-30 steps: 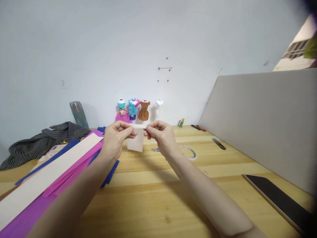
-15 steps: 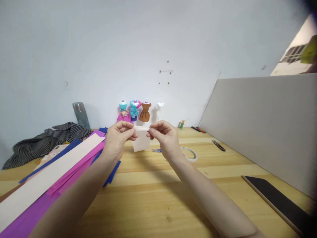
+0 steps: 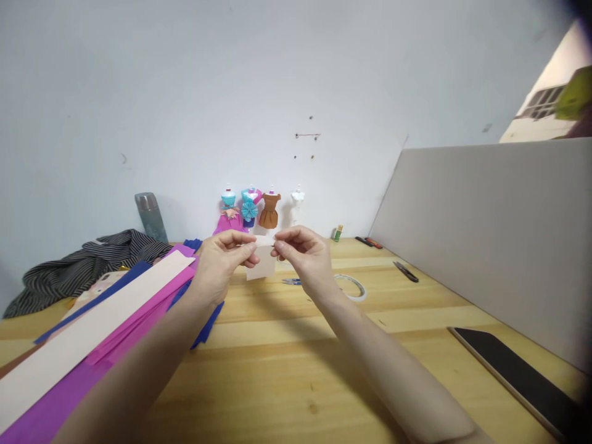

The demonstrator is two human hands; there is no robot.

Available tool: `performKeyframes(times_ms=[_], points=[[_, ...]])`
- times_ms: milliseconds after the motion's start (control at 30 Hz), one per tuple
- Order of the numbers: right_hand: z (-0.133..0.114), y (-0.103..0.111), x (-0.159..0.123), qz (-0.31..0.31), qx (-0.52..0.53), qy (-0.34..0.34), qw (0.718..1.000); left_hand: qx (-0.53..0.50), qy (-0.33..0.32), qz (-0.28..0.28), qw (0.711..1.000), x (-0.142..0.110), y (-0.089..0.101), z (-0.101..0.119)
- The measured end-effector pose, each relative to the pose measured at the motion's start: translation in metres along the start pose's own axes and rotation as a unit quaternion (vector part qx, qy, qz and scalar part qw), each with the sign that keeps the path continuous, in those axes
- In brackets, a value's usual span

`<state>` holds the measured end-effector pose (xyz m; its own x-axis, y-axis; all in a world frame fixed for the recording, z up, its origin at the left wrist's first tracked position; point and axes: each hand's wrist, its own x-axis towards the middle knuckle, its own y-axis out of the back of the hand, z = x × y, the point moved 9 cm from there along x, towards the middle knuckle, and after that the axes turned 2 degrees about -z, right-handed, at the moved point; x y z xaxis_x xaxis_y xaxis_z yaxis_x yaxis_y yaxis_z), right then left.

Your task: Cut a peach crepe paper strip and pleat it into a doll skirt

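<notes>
A small pale pink piece of paper [image 3: 261,265] hangs between my two hands above the table, its upper edge folded or gathered. My left hand [image 3: 224,259] pinches that edge at the left between thumb and fingers. At the right end, the thumb and forefinger of my right hand [image 3: 305,253] are closed on the same edge. Fingertips cover both ends of the fold. Beyond the hands, small dress forms stand by the wall: one in a brown dress [image 3: 269,211], others in blue and pink, and a bare white form [image 3: 297,206].
Coloured paper strips [image 3: 102,327] and a striped cloth [image 3: 92,262] lie at left, with a flask [image 3: 150,217] behind. Thread snips [image 3: 291,282], a tape roll [image 3: 363,290], a green-labelled bottle [image 3: 338,233], black snips [image 3: 406,272] and a phone [image 3: 513,376] lie rightward, beside a grey panel [image 3: 490,240].
The fingertips have come slightly closer together along the paper's upper edge, and less of the fold shows between them. The whole view has shifted slightly.
</notes>
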<state>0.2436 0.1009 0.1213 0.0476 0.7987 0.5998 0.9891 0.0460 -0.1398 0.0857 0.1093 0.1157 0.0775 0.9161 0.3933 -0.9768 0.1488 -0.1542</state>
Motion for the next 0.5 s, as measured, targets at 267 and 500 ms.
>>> performKeyframes(times_ms=[267,500], points=[[0.003,0.003,0.001,0.011,-0.010,0.000,1.000,0.028,-0.051,0.041,0.997,0.002,0.007,0.008],[0.000,0.006,0.001,0.023,-0.031,0.019,0.999,0.076,-0.089,0.074,0.990,0.001,0.014,0.015]])
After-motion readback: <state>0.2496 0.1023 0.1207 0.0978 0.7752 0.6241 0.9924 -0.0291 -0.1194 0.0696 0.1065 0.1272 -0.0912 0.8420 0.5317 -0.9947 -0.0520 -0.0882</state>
